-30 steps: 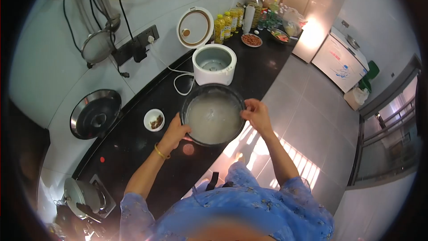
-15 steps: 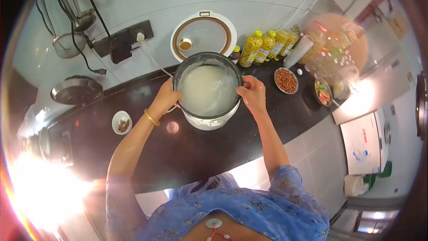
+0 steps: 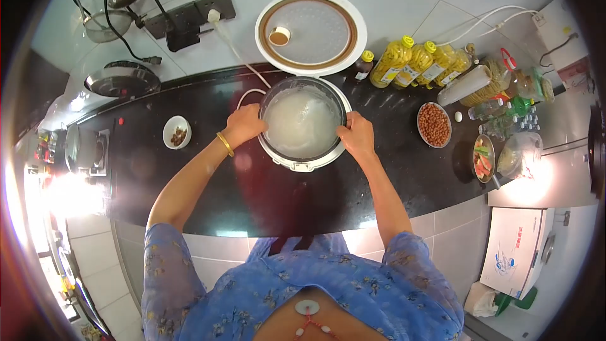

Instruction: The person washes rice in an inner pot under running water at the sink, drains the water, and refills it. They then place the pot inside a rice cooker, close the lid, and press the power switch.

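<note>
A dark rice cooker inner pot (image 3: 334, 102) holds cloudy whitish liquid (image 3: 300, 121). My left hand (image 3: 247, 124) pinches the pot's rim on its left side. On the opposite side my right hand (image 3: 358, 136) grips the rim between thumb and fingers. Beneath and around the pot is the white rice cooker (image 3: 302, 166), its body showing along the front and right. Its lid (image 3: 309, 47) stands raised behind, with a small white cup-like part (image 3: 279, 36) on the inner face. How deep the pot sits in the body is hard to tell.
A white bowl with brown pieces (image 3: 187, 129) stands left on the black counter (image 3: 208, 189). To the right are a bowl of peanuts (image 3: 434, 125), an egg (image 3: 458, 116), a pan of cut food (image 3: 483, 158) and several oil bottles (image 3: 392, 62). A power cord (image 3: 237, 57) runs behind.
The pot has gone down toward the cooker body, with both hands still on its rim. More of the cooker's white edge shows on the right. The camera view has shifted.
</note>
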The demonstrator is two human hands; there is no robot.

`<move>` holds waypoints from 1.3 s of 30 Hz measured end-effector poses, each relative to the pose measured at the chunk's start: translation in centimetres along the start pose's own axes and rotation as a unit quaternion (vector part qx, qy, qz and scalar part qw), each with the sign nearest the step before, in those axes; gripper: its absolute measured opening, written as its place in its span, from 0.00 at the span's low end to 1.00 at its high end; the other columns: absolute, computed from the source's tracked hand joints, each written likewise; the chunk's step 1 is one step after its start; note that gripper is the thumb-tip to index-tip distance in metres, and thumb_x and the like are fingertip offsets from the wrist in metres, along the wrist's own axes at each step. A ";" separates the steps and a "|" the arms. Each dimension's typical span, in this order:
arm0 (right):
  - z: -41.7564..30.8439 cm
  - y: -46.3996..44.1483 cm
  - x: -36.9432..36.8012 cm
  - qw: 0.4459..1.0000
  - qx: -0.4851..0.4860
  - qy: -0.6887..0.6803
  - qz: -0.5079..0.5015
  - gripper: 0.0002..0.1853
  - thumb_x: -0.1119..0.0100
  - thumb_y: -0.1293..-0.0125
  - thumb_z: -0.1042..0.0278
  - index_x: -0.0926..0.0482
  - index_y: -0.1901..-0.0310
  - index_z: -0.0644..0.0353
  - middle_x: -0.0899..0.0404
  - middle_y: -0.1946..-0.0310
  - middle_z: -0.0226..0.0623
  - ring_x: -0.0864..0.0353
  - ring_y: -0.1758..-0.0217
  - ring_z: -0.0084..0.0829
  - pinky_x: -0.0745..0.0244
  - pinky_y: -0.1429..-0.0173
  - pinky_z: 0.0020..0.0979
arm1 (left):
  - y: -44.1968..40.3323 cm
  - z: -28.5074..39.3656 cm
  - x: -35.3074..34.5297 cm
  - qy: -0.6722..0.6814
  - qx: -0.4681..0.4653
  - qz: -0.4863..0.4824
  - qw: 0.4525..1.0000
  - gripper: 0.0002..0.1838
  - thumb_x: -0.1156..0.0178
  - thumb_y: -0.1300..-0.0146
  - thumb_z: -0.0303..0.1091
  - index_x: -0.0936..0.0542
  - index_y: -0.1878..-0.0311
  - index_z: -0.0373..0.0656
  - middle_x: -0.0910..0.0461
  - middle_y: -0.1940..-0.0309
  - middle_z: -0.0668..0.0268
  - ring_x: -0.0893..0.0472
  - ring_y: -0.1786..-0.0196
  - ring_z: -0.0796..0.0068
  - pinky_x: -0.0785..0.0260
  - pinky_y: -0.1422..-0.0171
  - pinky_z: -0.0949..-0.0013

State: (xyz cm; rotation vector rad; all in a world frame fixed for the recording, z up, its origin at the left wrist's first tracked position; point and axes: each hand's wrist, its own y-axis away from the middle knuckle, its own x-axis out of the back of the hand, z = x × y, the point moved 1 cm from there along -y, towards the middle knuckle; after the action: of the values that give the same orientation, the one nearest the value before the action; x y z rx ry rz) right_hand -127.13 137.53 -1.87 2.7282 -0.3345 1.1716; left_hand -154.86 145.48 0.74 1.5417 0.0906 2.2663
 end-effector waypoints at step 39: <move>-17.7 -9.1 -0.3 0.848 0.211 -0.225 -0.431 0.28 0.34 0.51 0.69 0.23 0.44 0.56 0.22 0.49 0.30 0.23 0.51 0.25 0.26 0.47 0.30 | 23.1 -11.8 -7.0 0.478 0.072 -0.076 0.872 0.21 0.38 0.41 0.33 0.30 0.46 0.41 0.20 0.68 0.58 0.18 0.67 0.63 0.24 0.63 0.62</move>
State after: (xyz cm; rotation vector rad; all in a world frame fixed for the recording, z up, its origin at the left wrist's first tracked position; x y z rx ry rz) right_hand -137.27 150.42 9.53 2.8745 1.1279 0.3630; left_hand -169.95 123.72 -3.84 0.2958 0.6324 2.6920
